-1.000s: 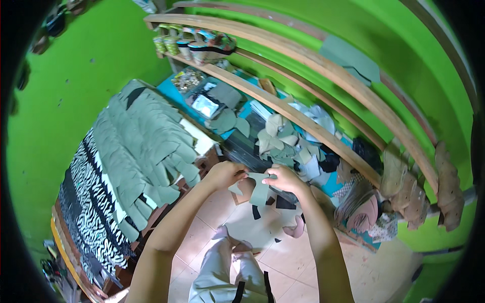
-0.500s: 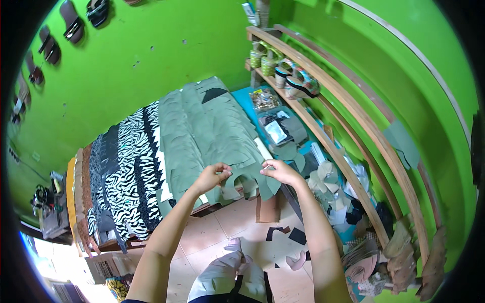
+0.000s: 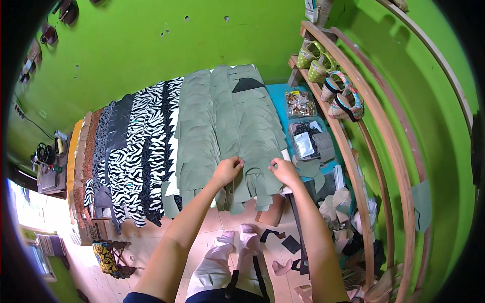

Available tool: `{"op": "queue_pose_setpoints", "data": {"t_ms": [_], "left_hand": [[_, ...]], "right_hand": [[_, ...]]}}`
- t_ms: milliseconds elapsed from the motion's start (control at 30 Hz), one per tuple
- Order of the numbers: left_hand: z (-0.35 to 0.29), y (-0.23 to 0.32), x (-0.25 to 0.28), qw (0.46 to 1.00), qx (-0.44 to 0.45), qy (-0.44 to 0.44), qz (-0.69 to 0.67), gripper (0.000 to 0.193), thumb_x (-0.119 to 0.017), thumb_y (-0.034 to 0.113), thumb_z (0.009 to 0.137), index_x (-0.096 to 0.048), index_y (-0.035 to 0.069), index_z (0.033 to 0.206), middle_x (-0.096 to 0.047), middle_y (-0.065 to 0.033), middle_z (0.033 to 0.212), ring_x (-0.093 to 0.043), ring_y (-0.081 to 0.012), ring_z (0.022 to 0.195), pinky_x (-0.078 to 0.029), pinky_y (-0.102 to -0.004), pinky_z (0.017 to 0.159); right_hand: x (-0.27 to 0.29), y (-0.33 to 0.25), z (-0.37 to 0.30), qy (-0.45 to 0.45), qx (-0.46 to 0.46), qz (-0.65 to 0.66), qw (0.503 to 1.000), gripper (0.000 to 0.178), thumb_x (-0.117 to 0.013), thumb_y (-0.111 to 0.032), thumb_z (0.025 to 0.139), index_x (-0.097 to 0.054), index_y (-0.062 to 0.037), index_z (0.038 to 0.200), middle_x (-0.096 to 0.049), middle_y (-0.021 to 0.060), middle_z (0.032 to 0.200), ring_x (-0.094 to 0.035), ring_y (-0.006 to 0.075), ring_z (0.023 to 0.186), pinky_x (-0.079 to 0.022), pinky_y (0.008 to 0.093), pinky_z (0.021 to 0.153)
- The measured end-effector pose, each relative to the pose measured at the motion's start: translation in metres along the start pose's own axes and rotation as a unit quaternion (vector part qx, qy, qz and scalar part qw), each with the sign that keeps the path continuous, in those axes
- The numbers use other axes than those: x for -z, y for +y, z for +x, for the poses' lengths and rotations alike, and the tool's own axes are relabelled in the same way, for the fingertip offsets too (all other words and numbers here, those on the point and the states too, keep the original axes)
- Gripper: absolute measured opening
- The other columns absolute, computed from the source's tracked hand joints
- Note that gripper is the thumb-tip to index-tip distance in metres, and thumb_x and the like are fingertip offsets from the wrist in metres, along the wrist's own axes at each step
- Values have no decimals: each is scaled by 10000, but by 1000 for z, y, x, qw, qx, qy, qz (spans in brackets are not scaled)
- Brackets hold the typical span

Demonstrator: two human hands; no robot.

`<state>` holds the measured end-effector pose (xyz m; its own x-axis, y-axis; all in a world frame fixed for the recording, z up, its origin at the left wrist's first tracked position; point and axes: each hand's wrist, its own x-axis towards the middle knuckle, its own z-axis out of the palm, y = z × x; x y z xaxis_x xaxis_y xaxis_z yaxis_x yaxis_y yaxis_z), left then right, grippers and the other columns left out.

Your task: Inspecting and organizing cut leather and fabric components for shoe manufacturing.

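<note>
Overlapping rows of grey-green cut sheet pieces (image 3: 202, 126) cover the right part of the table. At their near end, my left hand (image 3: 229, 170) is closed, fingertips pinched at the left side of a curved green cut piece (image 3: 256, 177). My right hand (image 3: 284, 171) pinches at its right side, thumb against forefinger. The piece lies low over the row's near edge, between both hands. Its exact grip points are partly hidden by my fingers. A black cut piece (image 3: 248, 85) rests at the far end of the green rows.
Zebra-patterned pieces (image 3: 144, 121) lie in rows to the left. Right of the green rows are a clear box of small metallic parts (image 3: 300, 103) and an open plastic tub (image 3: 303, 141). A wooden rack (image 3: 371, 111) holds wedge shoes (image 3: 347, 105). Scraps (image 3: 291, 245) litter the tiled floor.
The view has shifted, with the table now squarer ahead. My hands have come slightly closer over the near edge of the green rows, and the curved piece lies flatter against them.
</note>
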<state>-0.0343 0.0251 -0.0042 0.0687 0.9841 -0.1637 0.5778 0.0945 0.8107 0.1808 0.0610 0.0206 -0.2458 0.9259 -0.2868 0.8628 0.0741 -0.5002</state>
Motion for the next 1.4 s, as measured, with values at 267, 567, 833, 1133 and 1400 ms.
{"op": "queue_pose_setpoints", "data": {"t_ms": [267, 567, 833, 1133, 1400], "left_hand": [[-5, 29, -7, 984, -52, 138, 98, 208, -534, 161, 805, -556, 35, 968, -539, -122, 925, -548, -261, 853, -434, -318, 782], [-2, 42, -25, 927, 129, -49, -349, 293, -598, 162, 805, -499, -32, 1000, -537, -23, 777, -513, -76, 678, -440, -210, 611], [-16, 22, -8, 987, 86, 125, -56, 240, -618, 169, 765, -547, -5, 915, -611, -107, 761, -582, -170, 683, -455, -285, 653], [-17, 10, -32, 989, 25, 144, 18, 237, -607, 154, 756, -536, -12, 910, -599, -167, 820, -575, -295, 767, -452, -352, 676], [-19, 21, -42, 980, 19, 158, 118, 233, -574, 110, 750, -499, 33, 957, -522, -144, 1023, -519, -300, 902, -428, -382, 740]], "right_hand": [[31, -2, 19, -6, -9, 195, 981, 391, -517, -397, 794, -561, -41, 950, -598, 132, 853, -577, 238, 823, -445, 328, 716], [17, -2, 36, -228, 9, 521, 823, 311, -494, -62, 758, -510, -71, 1069, -530, 26, 882, -503, 82, 775, -405, 199, 627], [-13, 5, 35, -119, 43, 277, 952, 221, -630, -149, 743, -571, -12, 906, -586, 58, 790, -536, 118, 683, -436, 247, 570], [-12, -9, 22, -11, 49, 50, 997, 145, -606, -177, 726, -586, -84, 835, -631, 76, 753, -599, 267, 740, -458, 366, 639], [-22, -5, 9, 17, 81, -20, 996, 154, -582, -144, 730, -528, -71, 855, -586, 111, 893, -564, 277, 849, -439, 375, 690]]}}
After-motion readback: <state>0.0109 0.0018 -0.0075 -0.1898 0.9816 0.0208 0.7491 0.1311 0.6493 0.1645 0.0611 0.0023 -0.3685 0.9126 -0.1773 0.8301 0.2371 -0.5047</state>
